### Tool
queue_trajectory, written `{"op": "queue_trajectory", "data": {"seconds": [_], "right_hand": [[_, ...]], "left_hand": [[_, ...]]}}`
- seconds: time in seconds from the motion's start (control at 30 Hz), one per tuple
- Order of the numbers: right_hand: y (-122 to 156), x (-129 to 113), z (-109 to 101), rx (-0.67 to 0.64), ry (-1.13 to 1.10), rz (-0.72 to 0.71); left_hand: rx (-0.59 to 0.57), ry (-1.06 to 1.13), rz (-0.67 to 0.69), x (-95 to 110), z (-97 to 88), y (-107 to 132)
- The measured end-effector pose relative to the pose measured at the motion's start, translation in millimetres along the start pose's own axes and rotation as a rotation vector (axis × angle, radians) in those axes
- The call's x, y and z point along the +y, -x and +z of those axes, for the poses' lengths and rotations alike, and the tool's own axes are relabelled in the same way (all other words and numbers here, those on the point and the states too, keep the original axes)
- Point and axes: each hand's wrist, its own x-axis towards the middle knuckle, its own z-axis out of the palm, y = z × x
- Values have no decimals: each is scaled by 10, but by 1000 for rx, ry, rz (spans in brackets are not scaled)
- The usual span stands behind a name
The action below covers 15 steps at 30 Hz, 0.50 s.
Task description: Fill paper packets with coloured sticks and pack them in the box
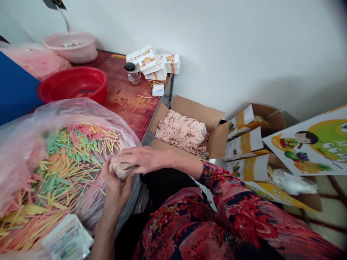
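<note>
A small crinkled piece of pale dried noodle (121, 170) is held between both hands, over the edge of a clear plastic bag (81, 112) filled with coloured sticks (62, 173). Its long axis lies roughly across the view, with one end toward the bag and the other toward the open carton. The right hand (143, 159) is laid over the top, its fingers (124, 155) together and pressed onto the piece. The left hand (116, 191) is cupped beneath; its fingers are largely hidden, but the piece appears clamped against them. The left hand is nearer the bag, and the right forearm reaches across from a floral sleeve (217, 180). Beyond the hands, a cardboard carton (189, 112) is packed with similar pale noodle blocks (181, 131). Printed folding boxes (244, 142) are stacked to its right.
</note>
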Motion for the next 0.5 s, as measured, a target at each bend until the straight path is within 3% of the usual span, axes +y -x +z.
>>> {"op": "queue_trajectory", "data": {"seconds": [0.17, 0.3, 0.4, 0.5], "right_hand": [[594, 24, -269, 30, 63, 163], [1099, 106, -627, 128, 17, 310], [1620, 231, -963, 163, 132, 499], [2239, 425, -1195, 120, 352, 701]], "left_hand": [[-225, 216, -96, 319, 589, -174], [-341, 330, -152, 456, 1042, -283], [-382, 364, -228, 439, 1222, -275], [-406, 393, -311, 341, 1264, -189]]}}
